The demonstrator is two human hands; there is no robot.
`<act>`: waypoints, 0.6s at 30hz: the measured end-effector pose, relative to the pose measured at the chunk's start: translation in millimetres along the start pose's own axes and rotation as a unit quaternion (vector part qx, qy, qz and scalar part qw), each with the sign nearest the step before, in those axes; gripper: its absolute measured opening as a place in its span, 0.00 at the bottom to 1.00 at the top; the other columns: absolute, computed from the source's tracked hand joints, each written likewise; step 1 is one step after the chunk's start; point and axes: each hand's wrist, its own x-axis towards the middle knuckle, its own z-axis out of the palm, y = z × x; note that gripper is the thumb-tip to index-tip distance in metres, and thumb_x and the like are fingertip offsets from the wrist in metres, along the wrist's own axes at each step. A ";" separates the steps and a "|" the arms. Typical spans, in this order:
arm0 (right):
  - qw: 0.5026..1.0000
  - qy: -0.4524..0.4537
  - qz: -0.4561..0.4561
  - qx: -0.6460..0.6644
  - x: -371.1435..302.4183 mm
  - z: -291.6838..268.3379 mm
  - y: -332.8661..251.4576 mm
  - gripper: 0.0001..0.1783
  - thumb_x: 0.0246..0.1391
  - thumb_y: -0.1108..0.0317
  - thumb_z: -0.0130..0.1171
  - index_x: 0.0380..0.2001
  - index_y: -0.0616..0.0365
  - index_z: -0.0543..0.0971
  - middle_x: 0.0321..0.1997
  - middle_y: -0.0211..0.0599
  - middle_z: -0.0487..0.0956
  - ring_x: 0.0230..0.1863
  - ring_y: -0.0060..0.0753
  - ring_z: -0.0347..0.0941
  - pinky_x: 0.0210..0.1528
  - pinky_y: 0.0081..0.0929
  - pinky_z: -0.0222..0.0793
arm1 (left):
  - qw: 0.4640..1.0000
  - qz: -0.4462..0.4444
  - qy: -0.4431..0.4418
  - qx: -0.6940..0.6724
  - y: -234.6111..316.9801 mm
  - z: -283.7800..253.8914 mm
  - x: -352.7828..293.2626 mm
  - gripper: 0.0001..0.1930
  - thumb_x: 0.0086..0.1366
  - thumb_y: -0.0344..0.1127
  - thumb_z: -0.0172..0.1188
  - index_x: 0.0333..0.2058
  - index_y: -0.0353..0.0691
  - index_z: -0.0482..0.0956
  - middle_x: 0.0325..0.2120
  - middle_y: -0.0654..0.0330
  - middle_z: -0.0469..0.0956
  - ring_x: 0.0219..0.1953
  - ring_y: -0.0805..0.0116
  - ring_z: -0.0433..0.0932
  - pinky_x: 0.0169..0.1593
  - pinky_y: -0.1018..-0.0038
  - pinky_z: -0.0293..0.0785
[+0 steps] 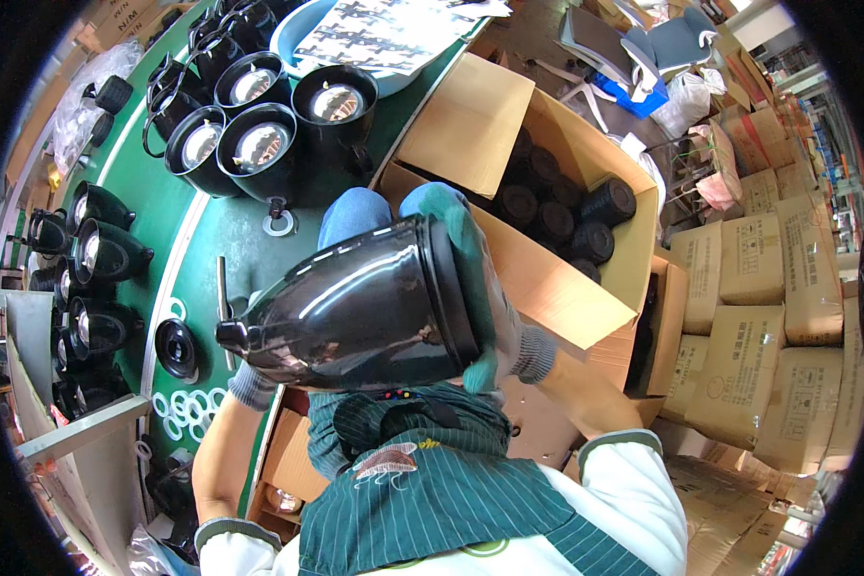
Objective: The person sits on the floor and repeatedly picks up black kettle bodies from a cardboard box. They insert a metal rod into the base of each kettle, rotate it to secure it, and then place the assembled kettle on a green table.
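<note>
A glossy black jug body lies sideways in front of me, its narrow spouted end to the left and its wide ringed end to the right. My right hand, in a green-coated glove, is closed against the wide end. Behind the narrow end, the jug covers most of my left hand; its grey glove cuff shows and its fingers are hidden. An upright metal rod stands beside the spout. Left of it, a round black lid rests on the green table near several white rings.
More black jugs with shiny liners stand on the green table. Behind them is a blue basin with patterned sheets. An open carton of black cylindrical parts stands right. Stacked cartons fill the far right.
</note>
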 end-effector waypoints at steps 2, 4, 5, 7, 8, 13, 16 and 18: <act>0.997 0.014 0.041 0.069 -18.0 8.7 9.5 0.65 0.54 0.32 0.64 0.76 0.69 0.47 0.81 0.60 0.46 0.79 0.59 0.46 0.78 0.51 0.44 | 0.992 -0.049 0.037 -0.108 3.6 8.9 1.2 0.34 0.62 0.34 0.71 0.66 0.35 0.69 0.63 0.49 0.72 0.62 0.53 0.75 0.63 0.57 0.75; 0.985 0.040 0.099 0.135 -39.5 17.8 22.3 0.64 0.57 0.32 0.60 0.75 0.73 0.47 0.81 0.64 0.44 0.81 0.64 0.40 0.79 0.52 0.36 | 0.983 -0.078 0.071 -0.153 13.8 18.2 3.1 0.32 0.62 0.33 0.70 0.64 0.34 0.71 0.61 0.49 0.75 0.59 0.53 0.77 0.62 0.57 0.76; 0.979 0.056 0.118 0.154 -51.8 21.0 30.4 0.63 0.58 0.33 0.60 0.75 0.73 0.47 0.81 0.64 0.44 0.81 0.63 0.41 0.79 0.52 0.35 | 0.987 -0.069 0.075 -0.123 22.0 24.3 2.0 0.31 0.62 0.33 0.70 0.62 0.34 0.72 0.60 0.49 0.76 0.58 0.52 0.78 0.61 0.58 0.77; 0.972 0.067 0.148 0.170 -55.6 20.4 32.1 0.61 0.59 0.35 0.60 0.75 0.74 0.47 0.81 0.63 0.45 0.81 0.60 0.42 0.80 0.49 0.36 | 0.996 -0.013 0.081 0.031 39.1 38.9 3.5 0.29 0.62 0.32 0.70 0.60 0.33 0.73 0.58 0.49 0.77 0.57 0.52 0.79 0.60 0.58 0.77; 0.971 0.060 0.160 0.170 -52.0 18.3 26.9 0.61 0.60 0.36 0.60 0.75 0.74 0.47 0.81 0.62 0.45 0.81 0.57 0.43 0.80 0.48 0.37 | 0.984 0.034 0.092 0.149 48.1 50.2 3.6 0.27 0.61 0.32 0.70 0.59 0.33 0.74 0.56 0.50 0.78 0.56 0.52 0.79 0.60 0.58 0.77; 0.946 0.037 0.238 0.220 -12.5 2.3 -17.3 0.56 0.64 0.38 0.56 0.76 0.68 0.46 0.81 0.52 0.50 0.80 0.43 0.49 0.78 0.40 0.46 | 0.824 0.234 0.138 0.497 76.7 96.4 13.9 0.22 0.60 0.30 0.69 0.53 0.31 0.78 0.51 0.50 0.82 0.51 0.51 0.82 0.57 0.59 0.79; 0.885 0.020 0.315 0.341 31.0 -3.5 -48.6 0.51 0.67 0.35 0.50 0.79 0.52 0.45 0.79 0.34 0.59 0.76 0.32 0.57 0.73 0.33 0.59 | 0.716 0.363 0.122 0.584 90.7 96.6 15.2 0.19 0.59 0.29 0.68 0.49 0.30 0.81 0.48 0.50 0.84 0.49 0.51 0.84 0.56 0.59 0.80; 0.888 0.019 0.347 0.300 35.0 -7.3 -44.5 0.50 0.68 0.35 0.50 0.80 0.49 0.46 0.78 0.31 0.61 0.74 0.30 0.60 0.72 0.31 0.62 | 0.671 0.416 0.113 0.603 95.0 100.3 20.2 0.17 0.59 0.29 0.68 0.47 0.30 0.82 0.46 0.50 0.85 0.47 0.50 0.85 0.55 0.59 0.81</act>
